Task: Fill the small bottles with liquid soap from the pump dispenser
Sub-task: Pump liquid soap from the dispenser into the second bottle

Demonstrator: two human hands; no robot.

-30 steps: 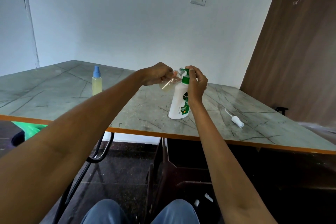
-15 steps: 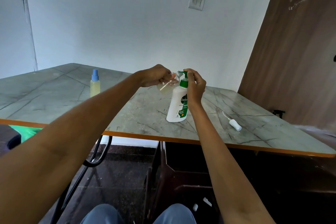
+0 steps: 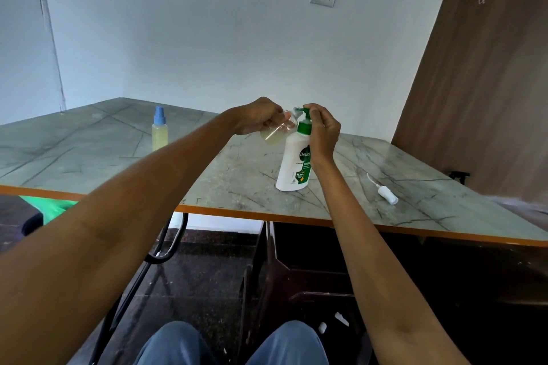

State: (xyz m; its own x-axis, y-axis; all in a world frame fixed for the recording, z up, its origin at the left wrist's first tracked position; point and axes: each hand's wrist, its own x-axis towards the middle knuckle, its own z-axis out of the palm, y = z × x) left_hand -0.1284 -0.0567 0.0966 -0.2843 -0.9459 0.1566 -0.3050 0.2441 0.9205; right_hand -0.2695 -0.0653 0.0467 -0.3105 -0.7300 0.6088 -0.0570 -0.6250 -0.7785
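A white pump dispenser (image 3: 293, 165) with a green label and green pump head stands on the marble-patterned table (image 3: 231, 175). My right hand (image 3: 323, 130) rests over the pump head, fingers curled on top of it. My left hand (image 3: 258, 117) grips a small clear bottle (image 3: 275, 134), tilted with its open mouth up at the pump's spout; yellowish liquid sits in its lower part. A second small bottle (image 3: 159, 130), holding yellowish liquid and capped with a blue sprayer, stands upright at the left of the table.
A loose white sprayer cap with its dip tube (image 3: 386, 192) lies on the table to the right of the dispenser. The table's orange front edge (image 3: 296, 215) runs below my forearms. A brown door (image 3: 486, 83) is at right; my knees (image 3: 231, 347) show at the bottom.
The view has shifted slightly; both hands stay on the small bottle and the pump head, with the bottle's mouth still at the spout.
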